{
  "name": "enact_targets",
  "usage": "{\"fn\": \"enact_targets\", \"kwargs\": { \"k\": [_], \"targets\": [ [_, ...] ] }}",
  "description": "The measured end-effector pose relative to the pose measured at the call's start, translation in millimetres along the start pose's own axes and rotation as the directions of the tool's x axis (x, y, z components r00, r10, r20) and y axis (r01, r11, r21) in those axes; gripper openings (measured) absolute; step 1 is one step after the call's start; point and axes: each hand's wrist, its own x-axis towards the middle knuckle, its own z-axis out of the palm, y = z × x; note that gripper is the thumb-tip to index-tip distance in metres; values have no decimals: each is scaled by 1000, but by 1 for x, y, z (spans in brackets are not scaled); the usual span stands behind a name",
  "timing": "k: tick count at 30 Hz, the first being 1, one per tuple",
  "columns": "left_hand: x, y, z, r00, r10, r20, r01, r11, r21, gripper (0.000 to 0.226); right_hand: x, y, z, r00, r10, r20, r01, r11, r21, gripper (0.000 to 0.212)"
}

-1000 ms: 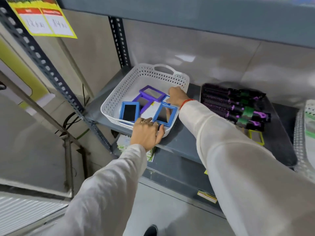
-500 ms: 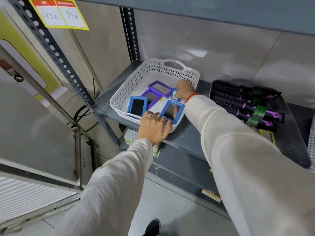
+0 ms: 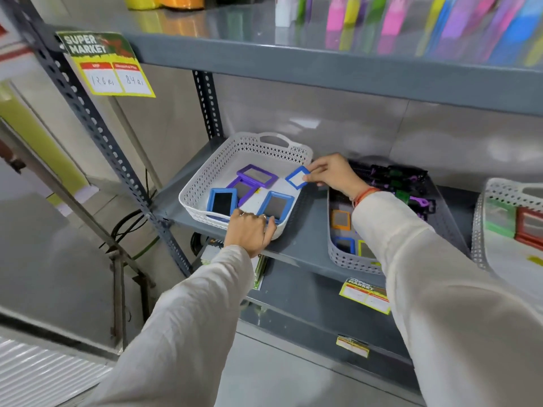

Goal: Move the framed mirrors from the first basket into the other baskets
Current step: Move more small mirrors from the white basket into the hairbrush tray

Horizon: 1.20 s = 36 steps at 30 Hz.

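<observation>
A white perforated basket [image 3: 205, 174] stands at the left of the grey shelf. In it lie two purple-framed mirrors [image 3: 257, 175] and two blue-framed mirrors [image 3: 222, 201]. My left hand [image 3: 249, 232] rests on the basket's front rim with its fingers over the edge. My right hand [image 3: 332, 171] pinches a small blue-framed mirror [image 3: 298, 177] lifted above the basket's right rim. A second basket [image 3: 349, 261] to the right holds orange, blue and yellow-green framed mirrors, partly hidden by my right sleeve. A third basket [image 3: 482, 224] at the far right holds green and red framed mirrors.
Black and purple hair brushes [image 3: 390, 174] fill the back of the second basket. A yellow price tag [image 3: 114, 77] hangs from the upper shelf [image 3: 293, 60], close overhead. A slotted steel upright [image 3: 88, 118] runs down the left. Smaller price labels [image 3: 365, 295] sit on the shelf's front edge.
My right hand has lifted the small blue-framed mirror out of the first basket and carried it rightward over the rim. The view has tilted up and right, showing the other baskets.
</observation>
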Motion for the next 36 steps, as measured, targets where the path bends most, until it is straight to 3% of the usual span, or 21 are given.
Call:
{"fn": "enact_targets", "kwargs": {
  "k": [4, 8, 12, 19, 24, 30, 36],
  "targets": [
    [0, 13, -3, 1000, 22, 18, -22, 1000, -21, 60, -37, 9, -29, 989, -71, -128, 57, 992, -109, 27],
    [-2, 28, -5, 998, 52, 18, -50, 995, -87, 57, -74, 32, -58, 976, -75, -203, 6, 947, -321, 19],
    [-1, 35, -2, 1000, 11, -3, -11, 992, -124, 41, -113, 58, -87, 978, 31, -206, -123, 882, -454, 13],
    [0, 42, -4, 1000, -7, 23, 11, 990, -141, 34, -181, 89, -115, 953, 172, -248, -295, 710, -639, 14],
    [-2, 41, -5, 1000, -11, 19, 14, 990, -141, 34, -196, 95, -119, 953, 241, -182, -293, 593, -750, 16],
    [-3, 41, -3, 1000, -1, 4, 2, 988, -152, 34, -187, 102, -118, 959, 273, -83, -236, 597, -767, 13],
    [-3, 39, 0, 1000, 11, 4, -11, 989, -146, 34, -176, 112, -123, 961, 267, 68, -108, 593, -798, 30]
  ]
}}
